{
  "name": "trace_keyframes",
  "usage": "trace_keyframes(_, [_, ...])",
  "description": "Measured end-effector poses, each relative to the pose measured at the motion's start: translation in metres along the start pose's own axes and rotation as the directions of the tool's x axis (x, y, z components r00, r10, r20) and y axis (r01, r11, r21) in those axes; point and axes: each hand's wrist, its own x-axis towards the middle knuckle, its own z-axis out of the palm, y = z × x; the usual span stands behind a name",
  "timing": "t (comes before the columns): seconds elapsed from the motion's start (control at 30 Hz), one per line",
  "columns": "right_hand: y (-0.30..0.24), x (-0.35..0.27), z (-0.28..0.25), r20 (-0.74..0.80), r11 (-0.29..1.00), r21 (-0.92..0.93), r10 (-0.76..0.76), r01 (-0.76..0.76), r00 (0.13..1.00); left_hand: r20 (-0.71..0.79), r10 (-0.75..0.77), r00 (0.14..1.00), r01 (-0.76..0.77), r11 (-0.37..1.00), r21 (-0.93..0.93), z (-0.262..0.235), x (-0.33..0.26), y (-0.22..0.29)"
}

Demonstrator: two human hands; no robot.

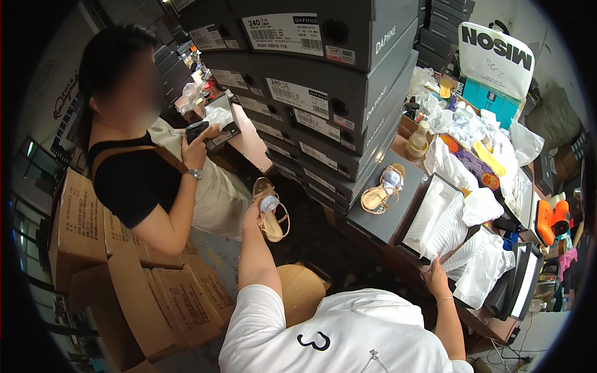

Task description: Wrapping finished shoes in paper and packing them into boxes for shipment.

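My left hand (253,214) is closed round a tan strappy sandal (273,227), holding it up over the floor; a pale wad of stuffing sits among its straps. A matching sandal (375,198) with similar stuffing rests on a dark grey shoebox lid (398,176) at the table's left side. At the near edge of an open shoebox (407,252), my right hand (438,281) has its fingers closed on white tissue paper (440,222). The paper lines the box and spills over its right side.
Tall stacks of dark shoeboxes (348,74) rise straight ahead. Crumpled paper, a glue bottle (418,140) and an orange tool (552,221) crowd the table. At left a co-worker (149,180) holds a dark device, beside brown cartons (168,298). A round wooden stool (298,292) stands near me.
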Motion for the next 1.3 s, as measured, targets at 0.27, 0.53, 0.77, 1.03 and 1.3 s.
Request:
trace_keyframes(0.27, [-0.036, -0.021, -0.033, -0.017, 0.991, -0.132, -0.015, 0.013, 1.0, 0.142, -0.353, 0.925, 0.322, 0.925, 0.2, 0.084, -0.095, -0.068])
trace_keyframes(0.53, [-0.116, -0.024, -0.081, -0.029, 0.985, -0.17, 0.004, -0.009, 1.0, 0.338, -0.532, 0.776, 0.539, 0.838, 0.081, 0.18, -0.2, -0.158])
trace_keyframes(0.77, [-0.118, -0.02, -0.063, 0.056, 0.926, 0.24, -0.311, 0.29, 0.949, 0.222, -0.286, 0.932, 0.286, 0.958, 0.032, 0.202, -0.251, -0.139])
trace_keyframes(1.03, [-0.142, -0.004, -0.052, 0.177, 0.781, 0.492, -0.523, 0.385, 0.834, 0.274, -0.247, 0.929, 0.225, 0.968, 0.113, 0.222, -0.308, -0.166])
trace_keyframes(1.3, [-0.062, -0.026, -0.109, 0.161, 0.715, 0.649, -0.462, 0.259, 0.872, 0.357, -0.372, 0.857, 0.327, 0.928, 0.181, 0.329, -0.327, -0.212])
